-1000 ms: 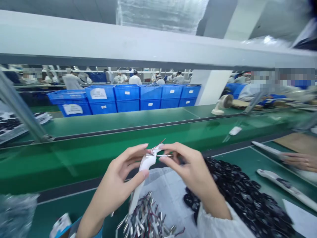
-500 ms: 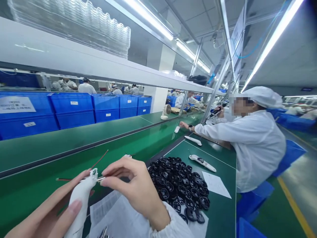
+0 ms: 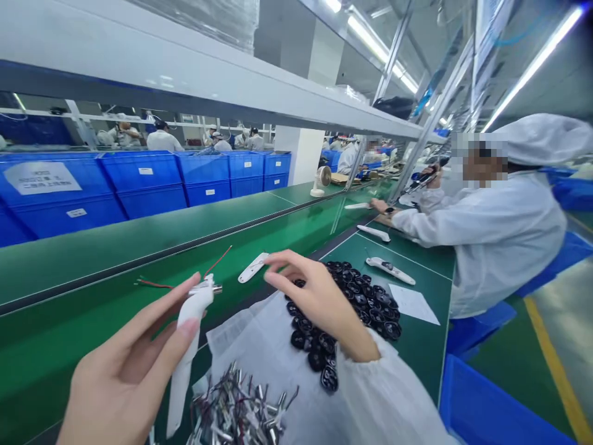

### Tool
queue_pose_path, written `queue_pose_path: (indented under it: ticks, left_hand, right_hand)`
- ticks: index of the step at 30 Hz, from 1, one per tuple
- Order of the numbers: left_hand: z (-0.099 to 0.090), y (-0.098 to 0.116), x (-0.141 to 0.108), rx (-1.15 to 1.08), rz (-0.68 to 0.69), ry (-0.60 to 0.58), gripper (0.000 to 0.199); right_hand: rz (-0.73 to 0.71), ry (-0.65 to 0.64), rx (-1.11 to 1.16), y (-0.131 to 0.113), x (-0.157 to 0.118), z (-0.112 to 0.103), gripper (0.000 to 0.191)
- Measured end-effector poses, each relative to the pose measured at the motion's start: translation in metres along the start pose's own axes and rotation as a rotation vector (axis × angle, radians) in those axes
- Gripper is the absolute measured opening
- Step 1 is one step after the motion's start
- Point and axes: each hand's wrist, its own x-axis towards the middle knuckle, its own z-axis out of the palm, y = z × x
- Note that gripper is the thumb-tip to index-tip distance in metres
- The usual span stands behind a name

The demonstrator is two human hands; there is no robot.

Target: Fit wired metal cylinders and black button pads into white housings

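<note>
My left hand (image 3: 134,358) is closed around a curved white plastic housing (image 3: 188,346), held upright between thumb and fingers. A small silver motor (image 3: 217,288) sticks out at its top end, and thin red wires trail from there. My right hand (image 3: 310,290) is off the housing, its thumb and index finger apart. Its fingertips overlap the end of another white shell (image 3: 252,267) on the green belt; whether they touch it I cannot tell. Below lies a heap of small metal motors with wires (image 3: 241,408) on white sheeting. Black ring-shaped parts (image 3: 365,296) are piled beside my right forearm.
A co-worker in white (image 3: 500,228) sits at the right, one hand by a white shell (image 3: 357,206). More white shells (image 3: 390,271) and a paper sheet (image 3: 414,303) lie on the bench. A shelf (image 3: 185,74) crosses above; blue bins (image 3: 143,179) line the far side.
My right hand has let go of the motor end of the housing and moved right. My left hand has shifted right and up in view with the housing. The view has tilted down, showing the motor heap.
</note>
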Motion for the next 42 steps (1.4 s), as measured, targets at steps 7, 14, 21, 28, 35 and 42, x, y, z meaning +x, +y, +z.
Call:
queue_pose_path:
  ticks: [7, 14, 21, 28, 35, 42]
  left_hand:
    - [-0.004, 0.004, 0.003, -0.131, -0.033, -0.189, 0.048]
    - [-0.006, -0.008, 0.007, -0.098, -0.002, -0.350, 0.048]
    - [-0.011, -0.006, 0.009, -0.181, -0.024, -0.381, 0.042]
    - [-0.016, -0.012, 0.009, -0.290, -0.016, -0.395, 0.038]
    - [-0.017, -0.013, 0.008, -0.334, -0.016, -0.258, 0.036]
    - [-0.012, -0.013, 0.007, -0.353, -0.022, -0.215, 0.037]
  right_hand:
    - [0.249, -0.317, -0.659, 0.075, -0.042, -0.017, 0.020]
    - [0.247, -0.393, -0.747, 0.091, -0.069, 0.005, 0.027]
    - [0.133, -0.345, -0.639, 0.089, -0.058, 0.014, 0.022]
    - [0.066, -0.127, 0.047, 0.010, -0.005, 0.043, 0.027]
    - [-0.012, -0.129, 0.364, -0.031, 0.003, 0.070, 0.022]
    - [-0.233, -0.129, 0.290, -0.019, 0.001, 0.066, 0.030]
